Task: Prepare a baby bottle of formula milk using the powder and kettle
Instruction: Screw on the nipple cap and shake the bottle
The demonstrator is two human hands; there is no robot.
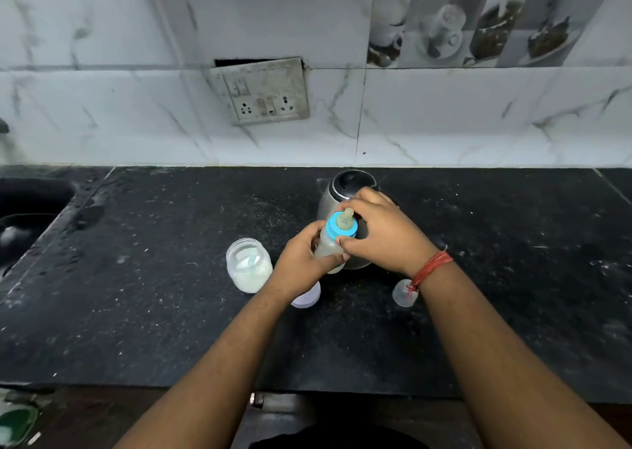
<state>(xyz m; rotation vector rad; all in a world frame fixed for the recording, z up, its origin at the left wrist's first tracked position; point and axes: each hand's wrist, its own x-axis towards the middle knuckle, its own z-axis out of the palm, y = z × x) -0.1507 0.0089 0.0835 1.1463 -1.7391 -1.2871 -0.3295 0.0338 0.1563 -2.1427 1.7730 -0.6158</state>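
Head view: left hand (301,263) grasps baby bottle (330,246) body, right hand (383,233) grips its blue collar (337,231); kettle (345,188) touching behind at 12 o'clock; powder jar (249,265) near at 9; clear cap (403,293) at 4; counter (154,311) bare toward front edge.

Two bare forearms are seen entering from the lower edge of the view. No sleeves are worn on either; both arms are uncovered up to the frame edge. The left hand (302,263) is unadorned. On the wrist of the right hand (383,233) a red thread band (431,268) is wound in several strands, with loose knotted ends hanging below it.
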